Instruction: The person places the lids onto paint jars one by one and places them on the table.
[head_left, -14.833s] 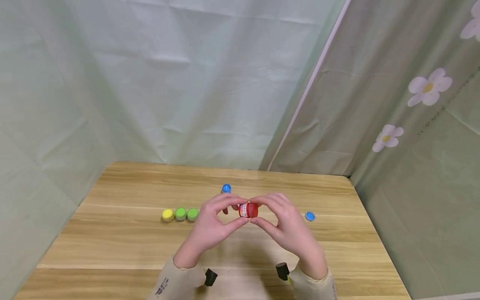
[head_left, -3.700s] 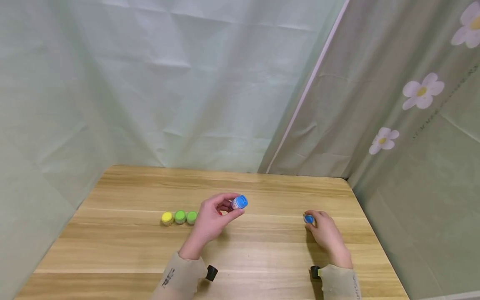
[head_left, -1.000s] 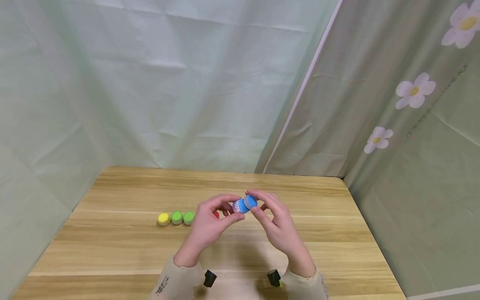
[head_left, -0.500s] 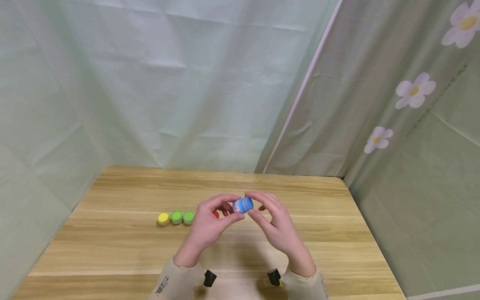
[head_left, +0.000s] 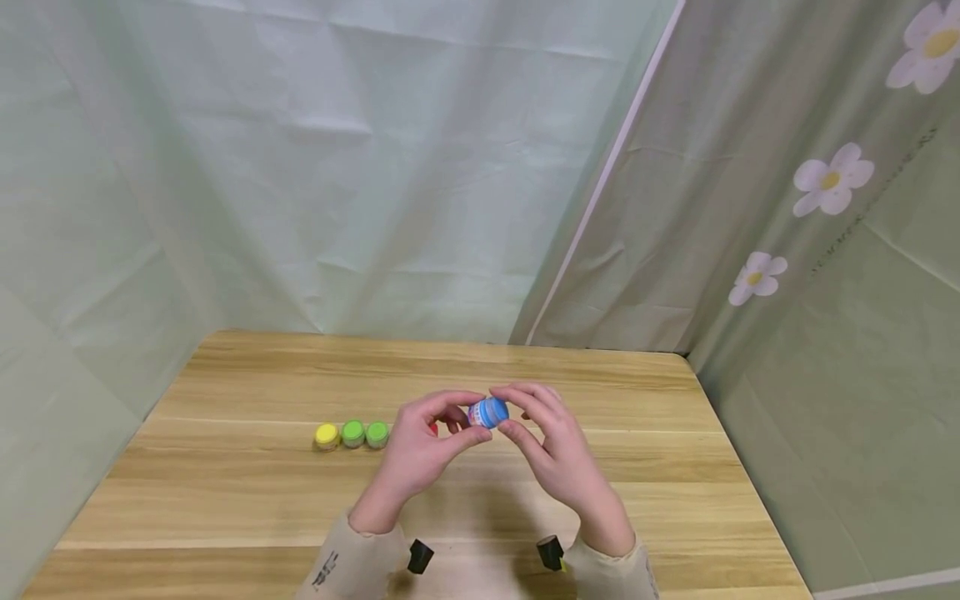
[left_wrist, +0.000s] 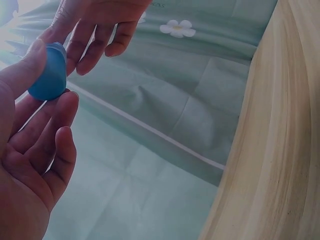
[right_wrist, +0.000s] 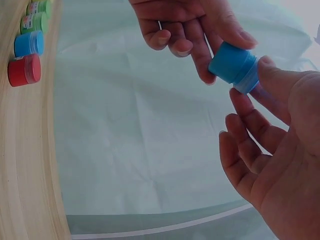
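A small blue jar (head_left: 477, 414) with a white printed label is held up over the table between both hands. My left hand (head_left: 418, 437) grips the jar body between thumb and fingers. On its right end sits a blue lid (head_left: 500, 407), which my right hand (head_left: 553, 442) pinches at the rim with thumb and fingertips. The right wrist view shows the lid (right_wrist: 246, 80) right at the jar's mouth, with the jar body (right_wrist: 230, 62) tipped on its side. In the left wrist view the jar (left_wrist: 50, 75) lies between the two hands.
To the left on the wooden table (head_left: 225, 500) stand a yellow-lidded jar (head_left: 327, 436) and two green-lidded jars (head_left: 354, 432). Further along that row are another blue jar (right_wrist: 28, 44) and a red jar (right_wrist: 24, 70), mostly behind my left hand in the head view.
Earlier both hands held a red jar. Since then my left hand has lifted the blue jar and my right hand has brought the blue lid from the table's right onto its mouth.
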